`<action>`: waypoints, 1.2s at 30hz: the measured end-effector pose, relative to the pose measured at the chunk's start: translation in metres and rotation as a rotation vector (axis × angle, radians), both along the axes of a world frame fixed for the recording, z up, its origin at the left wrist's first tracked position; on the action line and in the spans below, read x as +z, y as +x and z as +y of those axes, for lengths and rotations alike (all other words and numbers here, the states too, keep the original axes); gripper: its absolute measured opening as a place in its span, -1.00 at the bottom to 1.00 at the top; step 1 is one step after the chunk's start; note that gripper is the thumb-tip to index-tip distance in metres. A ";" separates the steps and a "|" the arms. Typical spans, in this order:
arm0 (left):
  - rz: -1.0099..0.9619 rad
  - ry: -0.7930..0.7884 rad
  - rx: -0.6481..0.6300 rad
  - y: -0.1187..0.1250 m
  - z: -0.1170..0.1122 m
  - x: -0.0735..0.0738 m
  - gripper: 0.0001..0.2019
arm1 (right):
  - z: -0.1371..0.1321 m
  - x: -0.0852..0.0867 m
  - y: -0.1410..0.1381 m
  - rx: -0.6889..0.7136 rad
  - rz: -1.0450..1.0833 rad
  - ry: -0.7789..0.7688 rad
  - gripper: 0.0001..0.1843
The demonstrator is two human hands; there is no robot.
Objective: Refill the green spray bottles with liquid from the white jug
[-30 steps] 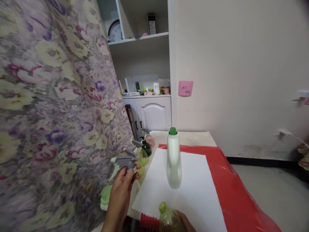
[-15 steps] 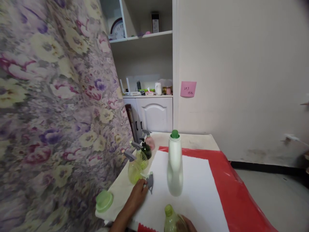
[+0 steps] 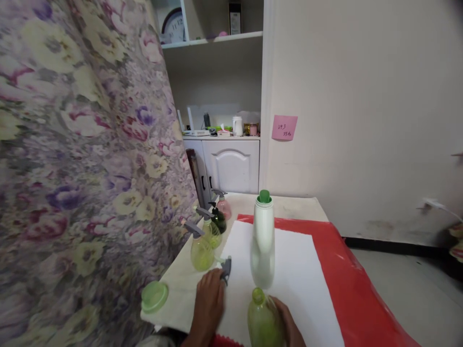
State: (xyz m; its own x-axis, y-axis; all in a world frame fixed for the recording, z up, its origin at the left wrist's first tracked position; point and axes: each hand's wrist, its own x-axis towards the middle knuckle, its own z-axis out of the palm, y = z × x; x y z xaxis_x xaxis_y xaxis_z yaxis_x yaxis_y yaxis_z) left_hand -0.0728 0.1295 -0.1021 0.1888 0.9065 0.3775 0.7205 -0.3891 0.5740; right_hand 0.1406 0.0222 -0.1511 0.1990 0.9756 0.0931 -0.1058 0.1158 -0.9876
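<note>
My right hand (image 3: 287, 318) is wrapped round the right side of a see-through yellow-green spray bottle (image 3: 263, 320), which has no sprayer on its neck. At the left edge of the white sheet lies a grey trigger sprayer head (image 3: 226, 268). My left hand (image 3: 210, 296) is just in front of it, slightly blurred; it looks open, its fingertips close to the sprayer. Beyond the bottle in my right hand stands a tall pale green bottle (image 3: 263, 250) with a dark green piece (image 3: 264, 196) in its mouth.
Along the table's left side stand yellow-green spray bottles (image 3: 201, 253), a dark green pump bottle (image 3: 219, 219) and a pink spray bottle (image 3: 224, 208). A light green lid (image 3: 154, 296) lies at the near-left corner. White paper (image 3: 300, 270) covers a red sheet (image 3: 347, 270). A floral curtain (image 3: 90, 193) hangs left.
My left hand has drawn back toward me from the sprayer head, which stays lying on the table. The yellow-green bottle in my right hand has come higher into view. The camera view has shifted slightly.
</note>
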 end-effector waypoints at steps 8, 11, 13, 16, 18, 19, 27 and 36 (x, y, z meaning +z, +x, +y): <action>-0.542 -0.310 -0.093 0.040 -0.037 -0.002 -0.57 | 0.025 0.021 -0.021 0.017 -0.262 0.016 -0.12; -0.635 -0.378 -0.116 0.040 -0.038 -0.006 -0.52 | 0.028 0.005 -0.024 -0.028 -0.348 0.062 -0.12; -0.628 -0.403 -0.165 0.037 -0.040 -0.008 -0.52 | 0.028 -0.008 -0.023 -0.049 -0.367 0.094 -0.09; -0.567 -0.385 -0.255 0.032 -0.041 -0.014 -0.48 | 0.023 -0.018 -0.014 -0.010 -0.354 0.155 -0.04; -0.529 -0.308 -0.316 0.031 -0.040 -0.022 -0.39 | 0.019 -0.014 -0.003 -0.057 -0.330 0.213 -0.18; -0.513 -0.266 -0.337 0.032 -0.039 -0.027 -0.33 | 0.017 -0.008 0.003 -0.102 -0.319 0.220 -0.29; -0.406 -0.177 -0.324 0.032 -0.028 -0.063 0.00 | 0.064 0.093 0.017 -0.127 -0.137 0.048 -0.46; -0.361 -0.344 -0.162 0.036 -0.025 -0.049 -0.39 | 0.110 0.121 -0.010 -0.307 -0.113 -0.025 -0.52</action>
